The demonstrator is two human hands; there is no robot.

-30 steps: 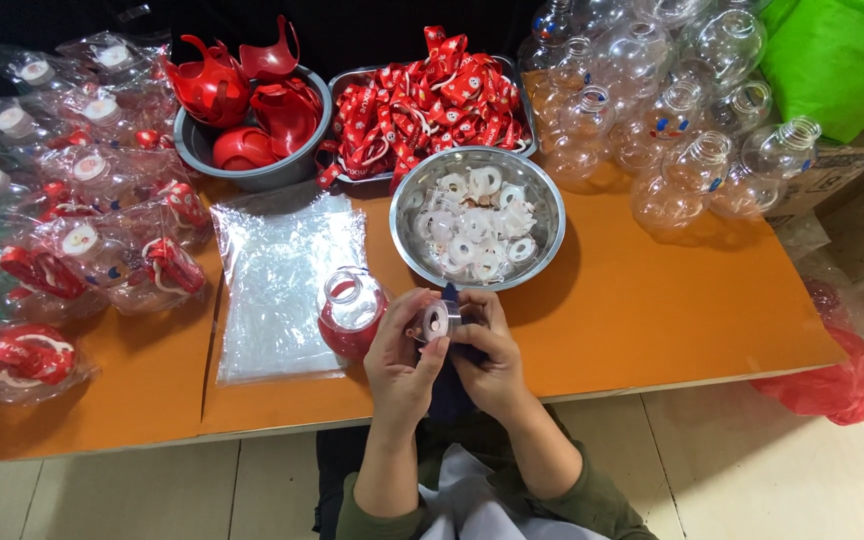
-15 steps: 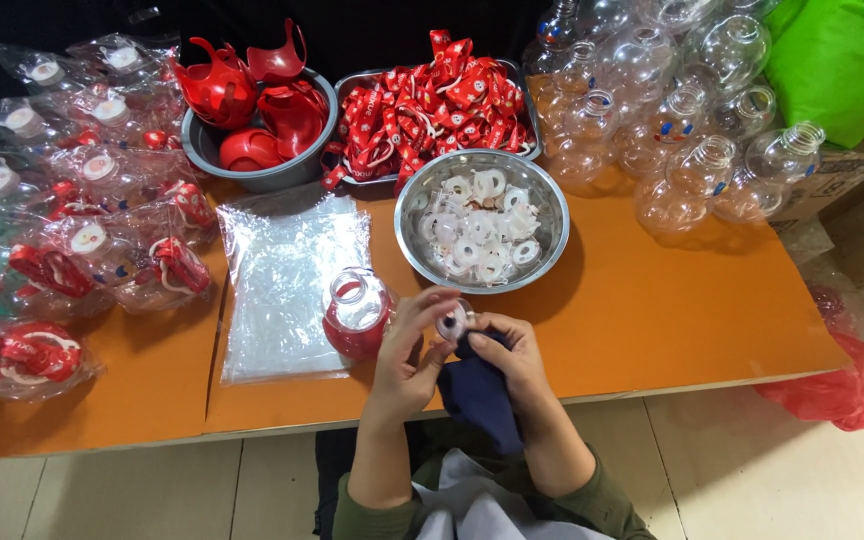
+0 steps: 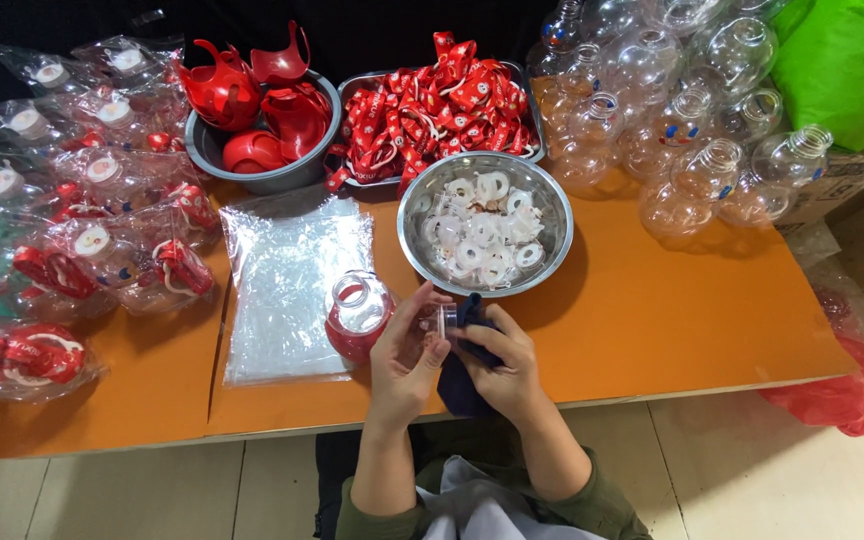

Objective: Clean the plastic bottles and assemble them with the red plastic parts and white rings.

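On the orange table point(image 3: 652, 330), far to my left, lie lots of see-through bags point(image 3: 82, 250) with red and white parts packed inside. Next comes a flat pile of empty clear bags point(image 3: 287, 290). Behind it sits a grey bowl point(image 3: 252, 178) full of red plastic shells point(image 3: 252, 100). Just beside my hands stands a small round bottle point(image 3: 359, 315) that looks red at the bottom.

My left hand point(image 3: 404, 355) is pinching a small clear and white cap point(image 3: 446, 320) between thumb and fingers. My right hand point(image 3: 500, 365) is closed around a dark blue cloth point(image 3: 467, 375), and the cloth is touching the cap. The cap is right at the table's near edge, above my lap. I think I am wiping the cap clean. The next move, I guess, needs the cap to go on the round bottle, so I would have to line it up with the open neck.

A grey tray point(image 3: 524, 80) farther back holds a heap of red straps point(image 3: 432, 105). A shiny metal bowl point(image 3: 552, 200) in front of it holds many white caps point(image 3: 482, 235). At the far right is a big pile of empty clear bottles point(image 3: 682, 110), and a green bag point(image 3: 847, 60) sits in the corner.
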